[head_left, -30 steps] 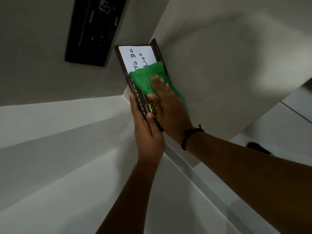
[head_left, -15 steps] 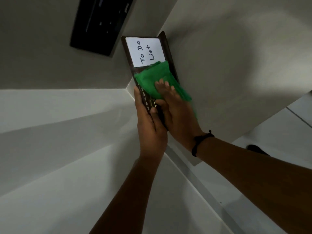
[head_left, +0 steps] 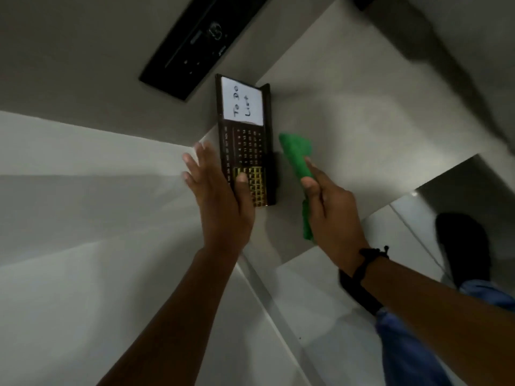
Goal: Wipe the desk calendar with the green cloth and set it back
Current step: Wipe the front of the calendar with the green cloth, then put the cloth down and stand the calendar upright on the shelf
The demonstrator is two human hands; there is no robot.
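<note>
The desk calendar [head_left: 245, 143] is a dark upright board with a white "To Do List" card on top and a grid of dates below. It stands against the grey desk surface [head_left: 362, 115]. My left hand [head_left: 220, 201] is at its lower left, fingers spread apart beside it and only the thumb lying on the yellow grid. My right hand [head_left: 331, 210] is just right of the calendar, clear of it, and grips the bunched green cloth [head_left: 296, 154], which sticks out above and below the fist.
A black flat panel [head_left: 200, 43] lies on the grey surface beyond the calendar. White surfaces [head_left: 83, 218] fill the left side. At the lower right are a dark shoe [head_left: 462, 246] and a blue trouser leg [head_left: 412, 344].
My right hand has pulled the green cloth off the calendar's face to the right. My left hand's fingers have opened from around the calendar's edge, and the date grid is now uncovered.
</note>
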